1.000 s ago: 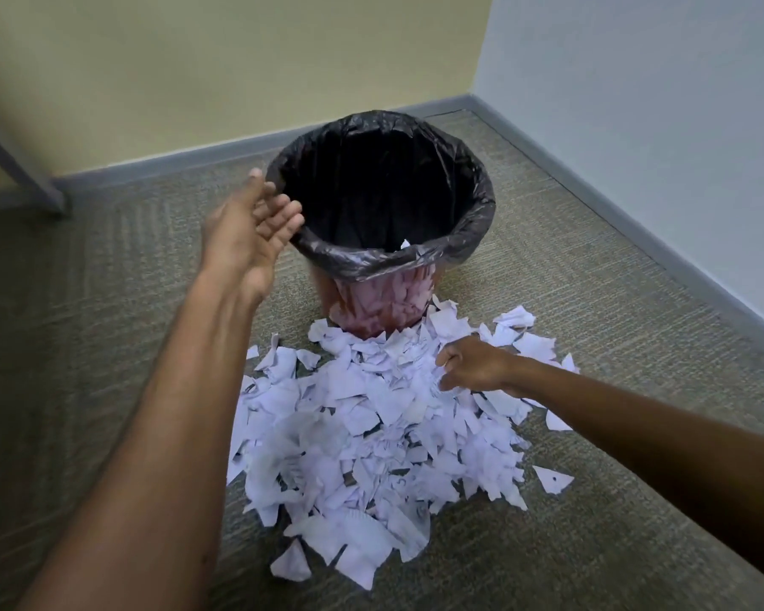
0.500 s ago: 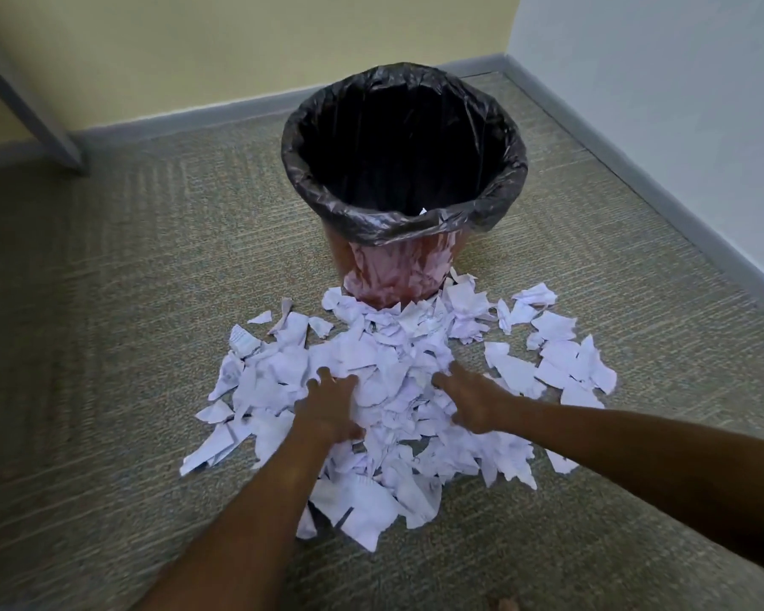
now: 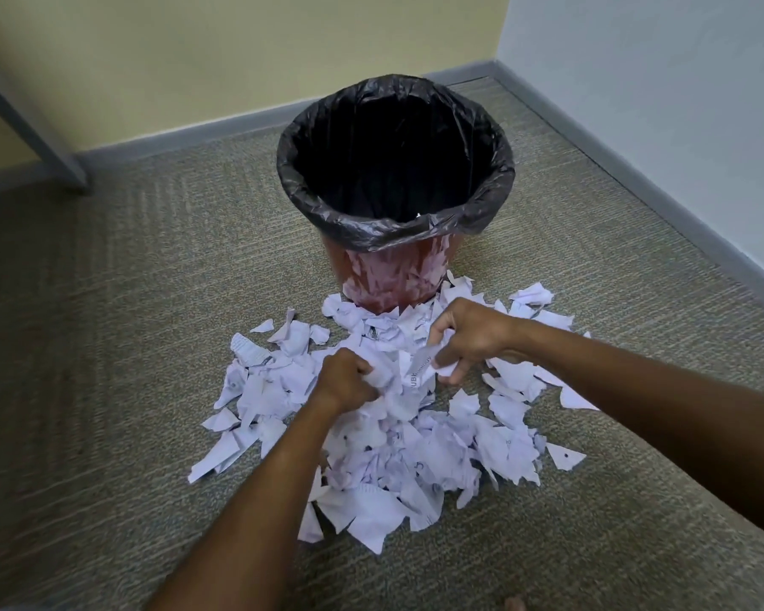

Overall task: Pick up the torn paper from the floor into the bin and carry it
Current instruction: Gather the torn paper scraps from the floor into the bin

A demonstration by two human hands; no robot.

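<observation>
A heap of torn white paper (image 3: 415, 456) lies on the carpet in front of a red bin (image 3: 384, 280) lined with a black plastic bag (image 3: 327, 213). The bin stands upright just behind the heap. My left hand (image 3: 342, 379) is closed on a bunch of scraps at the heap's middle. My right hand (image 3: 468, 337) is closed on scraps just right of it, fingers curled into the paper. Between the two hands a clump of paper is bunched up. One scrap pokes up at the bin's near rim.
Grey-green carpet (image 3: 107, 390) surrounds the heap. Walls with a grey baseboard (image 3: 680, 205) meet in a corner close behind and right of the bin. A grey slanted table leg (image 3: 32, 125) stands at the far left.
My left hand came down from beside the bin's rim onto the heap. Both hands have moved together and closed on scraps, lifting a clump between them.
</observation>
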